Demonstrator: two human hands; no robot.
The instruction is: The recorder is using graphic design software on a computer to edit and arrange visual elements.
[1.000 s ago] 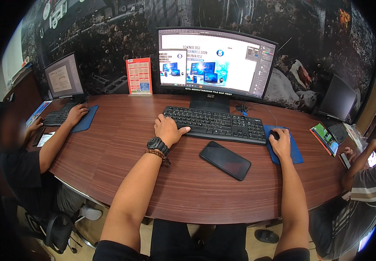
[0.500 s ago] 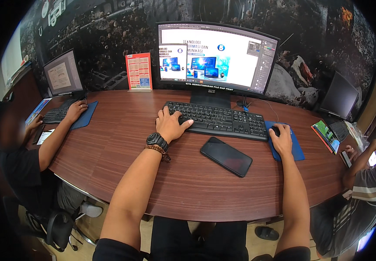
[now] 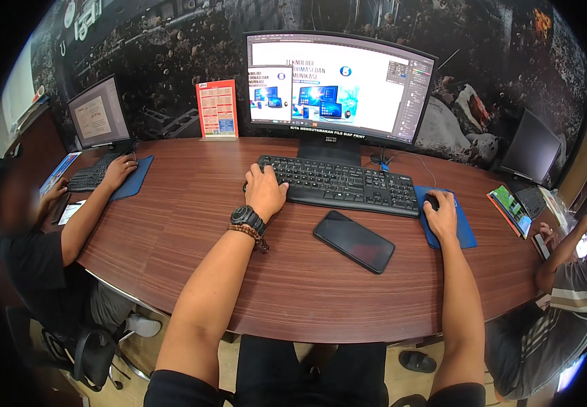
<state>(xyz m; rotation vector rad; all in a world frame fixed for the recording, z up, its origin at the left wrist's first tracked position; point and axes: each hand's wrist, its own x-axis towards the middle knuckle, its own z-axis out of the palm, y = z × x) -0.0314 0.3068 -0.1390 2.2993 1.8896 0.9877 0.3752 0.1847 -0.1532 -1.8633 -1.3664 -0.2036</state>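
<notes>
Keyboard (image 3: pixel 341 186) lies partly under unclenched left hand (image 3: pixel 264 192); right hand (image 3: pixel 442 216) grips black mouse (image 3: pixel 432 201).

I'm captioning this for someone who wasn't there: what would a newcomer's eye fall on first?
Probably the bright monitor at the back of the desk. Nearer, the wearer's left hand lies over the left end of a black keyboard, and the right hand holds a mouse. A black phone lies in front of the keyboard.
</notes>
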